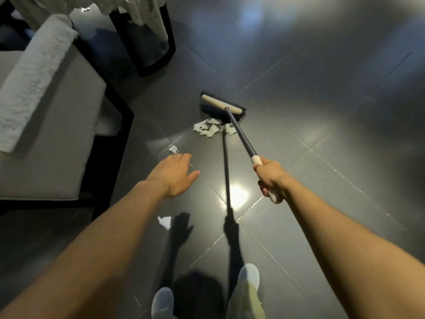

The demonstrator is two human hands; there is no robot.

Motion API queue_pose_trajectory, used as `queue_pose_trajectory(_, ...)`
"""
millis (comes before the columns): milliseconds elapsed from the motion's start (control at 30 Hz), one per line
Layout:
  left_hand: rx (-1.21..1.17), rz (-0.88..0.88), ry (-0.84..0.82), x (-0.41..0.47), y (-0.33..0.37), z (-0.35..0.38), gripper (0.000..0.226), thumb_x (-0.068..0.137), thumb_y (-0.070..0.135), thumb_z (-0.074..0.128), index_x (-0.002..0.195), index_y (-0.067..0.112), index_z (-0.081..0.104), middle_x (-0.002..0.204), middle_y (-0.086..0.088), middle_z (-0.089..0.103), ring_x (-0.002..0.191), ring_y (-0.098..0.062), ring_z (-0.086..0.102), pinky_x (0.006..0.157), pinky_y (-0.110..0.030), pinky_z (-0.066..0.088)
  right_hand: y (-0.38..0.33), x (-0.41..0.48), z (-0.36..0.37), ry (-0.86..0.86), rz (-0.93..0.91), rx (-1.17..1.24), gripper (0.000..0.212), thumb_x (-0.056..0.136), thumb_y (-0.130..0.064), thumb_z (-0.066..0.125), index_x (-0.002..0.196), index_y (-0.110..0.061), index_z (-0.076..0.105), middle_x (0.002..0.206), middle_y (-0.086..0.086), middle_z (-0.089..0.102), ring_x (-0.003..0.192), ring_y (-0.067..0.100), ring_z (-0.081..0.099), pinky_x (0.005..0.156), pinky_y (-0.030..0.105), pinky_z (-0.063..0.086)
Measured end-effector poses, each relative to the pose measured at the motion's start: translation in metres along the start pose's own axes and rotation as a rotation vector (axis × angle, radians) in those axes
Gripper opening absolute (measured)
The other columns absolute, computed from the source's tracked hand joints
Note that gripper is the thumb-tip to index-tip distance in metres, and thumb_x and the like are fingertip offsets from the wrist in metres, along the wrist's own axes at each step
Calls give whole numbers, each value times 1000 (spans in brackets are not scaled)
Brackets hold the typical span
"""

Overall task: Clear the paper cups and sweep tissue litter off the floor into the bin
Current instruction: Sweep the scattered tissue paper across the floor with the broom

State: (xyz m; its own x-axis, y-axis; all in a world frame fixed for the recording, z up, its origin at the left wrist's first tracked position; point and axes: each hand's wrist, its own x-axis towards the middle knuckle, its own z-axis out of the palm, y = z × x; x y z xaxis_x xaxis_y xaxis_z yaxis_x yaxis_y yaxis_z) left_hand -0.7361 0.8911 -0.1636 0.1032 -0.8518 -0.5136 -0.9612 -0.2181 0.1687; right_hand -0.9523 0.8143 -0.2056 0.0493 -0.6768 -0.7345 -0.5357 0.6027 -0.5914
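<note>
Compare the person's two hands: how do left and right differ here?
The right hand grips the broom handle at its pale end; the left hand holds nothing. The right hand is curled round the handle; the left hand's fingers are stretched out, palm down. Both are bare and reach forward over the dark floor.

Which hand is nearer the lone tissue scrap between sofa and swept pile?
Left. The left hand hovers open with fingertips just short of the tissue scrap; the right hand is off to the right, gripping the broom handle.
</note>
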Motion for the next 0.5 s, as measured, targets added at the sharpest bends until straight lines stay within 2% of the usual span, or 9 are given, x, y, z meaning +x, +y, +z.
queue_pose_trajectory(167,10,57,-14,-21,-40,23,56,98,41,40,143,11,31,145,-10,39,135,-25,33,110,-34,27,-3,4,28,-73,116,-2,29,100,-15,25,120,-15,46,59,5,33,26,7,29,34,11,29)
queue_pose_trajectory(267,16,77,-40,-35,-78,39,56,98,41,40,144,10,30,146,-10,38,135,-25,32,111,-34,27,9,-7,72,-89,152,-51,23,99,-14,21,110,-20,40,59,5,33,23,6,28,32,10,28)
queue_pose_trajectory(333,33,86,-80,-47,-106,49,57,98,41,40,144,10,30,146,-11,38,136,-25,32,112,-34,26,19,-21,105,-88,157,-36,22,97,-12,20,106,-19,38,60,5,32,26,6,29,33,11,27)
queue_pose_trajectory(400,68,97,-111,-57,-128,54,55,97,40,41,142,9,33,144,-11,39,134,-26,34,111,-33,26,31,-39,131,-60,186,-21,25,94,-9,20,106,-18,41,63,6,33,38,9,30,36,11,25)
queue_pose_trajectory(500,110,114,-100,-69,-150,57,53,97,39,42,140,9,35,142,-12,41,132,-27,36,109,-33,28,48,-65,159,-26,228,2,30,91,-10,20,109,-16,43,66,5,34,47,11,27,39,12,22)
